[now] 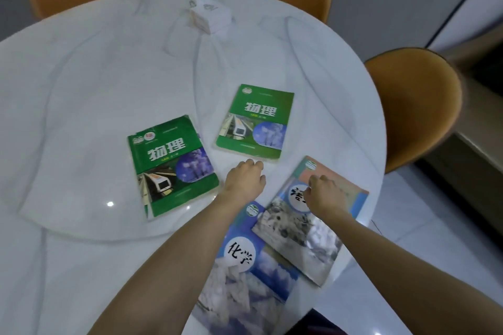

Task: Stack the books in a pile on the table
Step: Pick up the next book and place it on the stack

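Left hand [246, 181] loosely curled, empty, near far green paperback physics book [255, 119]; right hand [325, 192] pinching glossy grey-and-blue paperback [307, 221] by round white marble table [95, 90]'s right edge. Best lifted flat, squared onto blue chemistry book [245, 266].

physics book [171, 166] laid left on bench [81, 90] | second physics book [255, 119] set right of it, farther back | language book [307, 223] laid at right edge, overlapping chemistry book [245, 266] at near edge | box [209, 15] placed far behind | chairs [411, 106] ranged round far side

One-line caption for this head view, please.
Left hand reaches toward the far green book; right hand rests on the grey-covered book; nothing stacked yet.
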